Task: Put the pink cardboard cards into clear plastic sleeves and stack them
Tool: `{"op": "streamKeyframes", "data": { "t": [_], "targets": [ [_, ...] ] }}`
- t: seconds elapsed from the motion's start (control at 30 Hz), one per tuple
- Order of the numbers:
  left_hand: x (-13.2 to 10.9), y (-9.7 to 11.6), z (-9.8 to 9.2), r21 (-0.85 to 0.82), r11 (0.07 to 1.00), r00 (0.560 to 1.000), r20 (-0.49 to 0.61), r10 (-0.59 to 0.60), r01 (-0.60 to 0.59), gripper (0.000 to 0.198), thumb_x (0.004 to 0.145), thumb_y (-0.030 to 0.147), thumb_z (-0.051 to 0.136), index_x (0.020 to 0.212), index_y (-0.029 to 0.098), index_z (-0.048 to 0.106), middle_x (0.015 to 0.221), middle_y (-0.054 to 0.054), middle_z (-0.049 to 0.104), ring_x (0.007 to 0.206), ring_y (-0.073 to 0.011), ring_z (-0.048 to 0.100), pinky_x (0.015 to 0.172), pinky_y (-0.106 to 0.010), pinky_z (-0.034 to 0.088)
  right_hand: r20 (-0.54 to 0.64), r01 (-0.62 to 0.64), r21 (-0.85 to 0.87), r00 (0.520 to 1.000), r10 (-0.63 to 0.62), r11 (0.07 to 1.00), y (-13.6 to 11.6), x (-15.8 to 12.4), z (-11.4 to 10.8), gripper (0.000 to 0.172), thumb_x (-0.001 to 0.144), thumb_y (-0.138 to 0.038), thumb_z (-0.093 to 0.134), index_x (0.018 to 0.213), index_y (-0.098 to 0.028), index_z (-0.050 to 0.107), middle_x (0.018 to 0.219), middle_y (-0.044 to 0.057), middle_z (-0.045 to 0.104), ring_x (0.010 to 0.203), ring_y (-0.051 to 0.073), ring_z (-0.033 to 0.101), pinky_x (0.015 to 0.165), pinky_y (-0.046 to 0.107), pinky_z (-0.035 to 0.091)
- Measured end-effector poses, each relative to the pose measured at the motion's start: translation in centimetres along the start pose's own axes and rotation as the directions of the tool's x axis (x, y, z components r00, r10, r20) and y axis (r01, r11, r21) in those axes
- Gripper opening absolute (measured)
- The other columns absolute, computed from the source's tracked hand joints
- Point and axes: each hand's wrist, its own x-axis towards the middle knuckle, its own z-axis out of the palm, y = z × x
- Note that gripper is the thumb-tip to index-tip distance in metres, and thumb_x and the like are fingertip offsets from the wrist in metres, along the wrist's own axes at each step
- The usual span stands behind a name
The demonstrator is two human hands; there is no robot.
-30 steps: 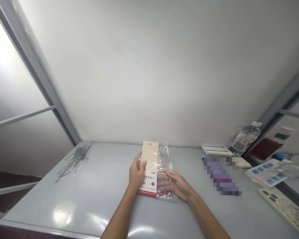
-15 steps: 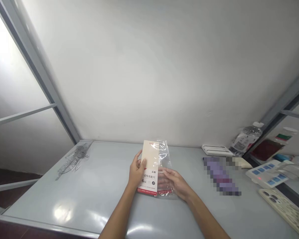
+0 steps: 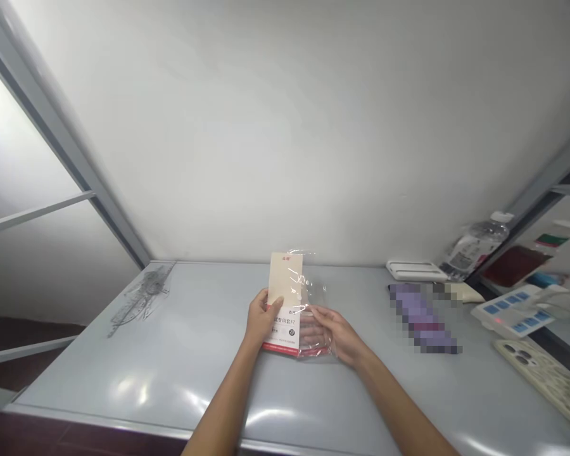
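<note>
My left hand (image 3: 262, 318) grips a tall beige card (image 3: 285, 285) with a red bottom strip and printed characters, thumb across its front. The card stands partly inside a clear plastic bag (image 3: 313, 304). My right hand (image 3: 335, 332) holds the bag's lower right side, fingers curled behind the plastic. Both hands hover just above the grey table (image 3: 180, 361), near its middle.
Clear plastic rulers (image 3: 140, 297) lie at the table's far left corner. On the right are a white flat box (image 3: 414, 270), a pixelated purple patch (image 3: 422, 320), a water bottle (image 3: 475, 244), a blue-and-white device (image 3: 513, 310) and a beige phone case (image 3: 541, 377).
The card has risen a little out of the bag, and the bag's top has crumpled lower. Both hands stay in almost the same place.
</note>
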Motion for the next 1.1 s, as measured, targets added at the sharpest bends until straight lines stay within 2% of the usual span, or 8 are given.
{"op": "streamKeyframes", "data": {
  "t": [0.3,0.47,0.6,0.73,0.9,0.97,1.1],
  "targets": [
    [0.1,-0.1,0.9,-0.011,1.0,1.0,0.012,0.025,-0.025,0.037,0.075,0.041,0.055,0.101,0.015,0.054,0.102,-0.01,0.061,0.087,-0.0194,0.059,0.068,-0.027,0.047,0.069,0.005,-0.049,0.998,-0.002,0.999,-0.3,-0.4,0.7,0.033,0.08,-0.035,0.054,0.106,-0.015,0.057,0.095,0.011,0.066,0.076,0.019,0.066,0.067,0.032,0.054],
    [-0.1,0.1,1.7,-0.04,0.998,0.999,0.01,0.04,-0.04,0.038,0.078,0.044,0.05,0.101,0.015,0.055,0.09,-0.007,0.062,0.073,-0.0155,0.057,0.062,-0.025,0.045,0.12,-0.005,-0.036,0.993,0.009,0.999,0.0,-0.3,1.2,0.039,0.078,-0.04,0.056,0.11,-0.017,0.056,0.096,0.011,0.066,0.081,0.023,0.065,0.063,0.039,0.054],
    [-0.3,0.2,2.3,-0.103,0.994,1.0,-0.01,0.026,-0.027,0.039,0.08,0.047,0.045,0.101,0.018,0.058,0.082,-0.004,0.063,0.067,-0.0129,0.056,0.061,-0.023,0.043,0.114,0.022,-0.088,0.993,-0.012,0.996,0.2,0.0,1.0,0.042,0.077,-0.045,0.055,0.109,-0.018,0.058,0.095,0.011,0.066,0.084,0.025,0.063,0.065,0.041,0.053],
    [-0.3,0.6,2.1,-0.263,0.964,0.999,0.034,-0.033,0.041,0.04,0.08,0.046,0.047,0.109,0.019,0.055,0.093,-0.005,0.063,0.076,-0.0151,0.058,0.068,-0.025,0.044,0.092,0.137,-0.195,0.988,-0.121,0.971,0.3,0.2,0.8,0.042,0.075,-0.045,0.058,0.105,-0.016,0.061,0.095,0.01,0.067,0.086,0.025,0.062,0.078,0.041,0.049],
    [-0.2,0.8,0.8,-0.303,0.931,0.958,0.259,-0.123,0.201,0.043,0.075,0.042,0.057,0.103,0.01,0.058,0.085,-0.01,0.066,0.073,-0.02,0.061,0.067,-0.029,0.045,0.073,0.153,-0.221,0.987,-0.14,0.963,0.0,0.1,0.5,0.045,0.072,-0.048,0.059,0.104,-0.017,0.06,0.09,0.009,0.068,0.08,0.024,0.063,0.074,0.039,0.049],
    [-0.2,0.6,0.4,-0.283,0.929,0.95,0.266,-0.163,0.239,0.042,0.07,0.041,0.062,0.099,0.011,0.059,0.078,-0.009,0.066,0.068,-0.0194,0.061,0.065,-0.03,0.045,0.067,0.178,-0.252,0.984,-0.166,0.951,0.0,0.1,0.3,0.043,0.071,-0.048,0.06,0.102,-0.017,0.061,0.09,0.009,0.067,0.081,0.024,0.063,0.072,0.037,0.049],
    [-0.2,-0.1,0.3,-0.258,0.929,0.954,0.21,-0.212,0.264,0.039,0.062,0.04,0.069,0.088,0.013,0.059,0.064,-0.004,0.065,0.057,-0.0154,0.059,0.057,-0.026,0.044,0.05,0.184,-0.309,0.983,-0.177,0.933,0.3,0.3,0.0,0.043,0.072,-0.05,0.058,0.097,-0.015,0.062,0.085,0.008,0.067,0.075,0.022,0.062,0.064,0.032,0.049]
  ]
}}
